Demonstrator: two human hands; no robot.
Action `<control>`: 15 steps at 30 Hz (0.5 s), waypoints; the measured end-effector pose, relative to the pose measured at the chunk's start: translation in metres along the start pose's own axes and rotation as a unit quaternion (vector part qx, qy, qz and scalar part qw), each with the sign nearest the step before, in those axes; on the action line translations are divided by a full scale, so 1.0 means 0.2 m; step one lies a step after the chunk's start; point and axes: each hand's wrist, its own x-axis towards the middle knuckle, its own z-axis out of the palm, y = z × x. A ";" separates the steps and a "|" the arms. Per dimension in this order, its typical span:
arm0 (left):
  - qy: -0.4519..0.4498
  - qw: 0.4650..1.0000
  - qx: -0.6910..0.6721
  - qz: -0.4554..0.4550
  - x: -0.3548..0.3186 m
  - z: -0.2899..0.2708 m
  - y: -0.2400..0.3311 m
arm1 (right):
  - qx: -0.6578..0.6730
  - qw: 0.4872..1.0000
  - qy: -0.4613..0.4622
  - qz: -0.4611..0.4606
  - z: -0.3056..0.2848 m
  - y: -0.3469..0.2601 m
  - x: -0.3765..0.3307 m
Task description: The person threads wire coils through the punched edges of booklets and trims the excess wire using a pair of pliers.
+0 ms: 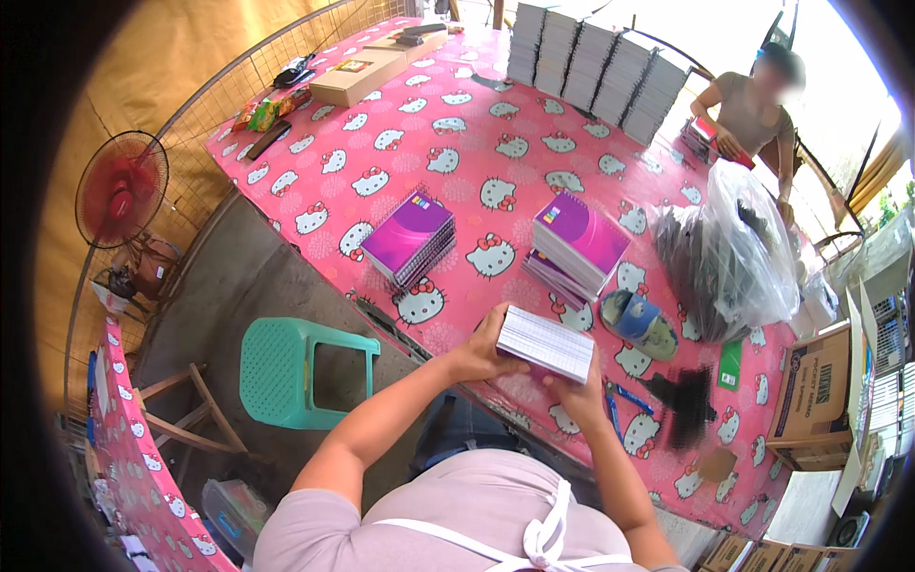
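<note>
Head view: both hands clasp a thick white stack of pages [545, 342], edges ruled with fine lines, left hand [479, 355] and right hand [578, 389] gripping opposite ends above the pink table [477, 143].

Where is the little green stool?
In the head view, the green plastic stool stands on the floor at the person's left, beside the near edge of the pink cat-print table, below the left stack of purple notebooks.
</note>
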 end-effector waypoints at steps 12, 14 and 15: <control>-0.030 0.956 -0.090 -0.279 1.04 -0.44 0.59 | 0.129 0.962 0.173 0.170 -0.45 -0.46 0.84; -0.009 0.936 0.033 -0.351 1.12 -0.44 0.58 | 0.123 0.947 0.153 0.256 -0.43 -0.48 0.90; -0.049 0.938 -0.040 -0.340 1.12 -0.44 0.59 | 0.042 0.942 0.146 0.298 -0.44 -0.45 0.91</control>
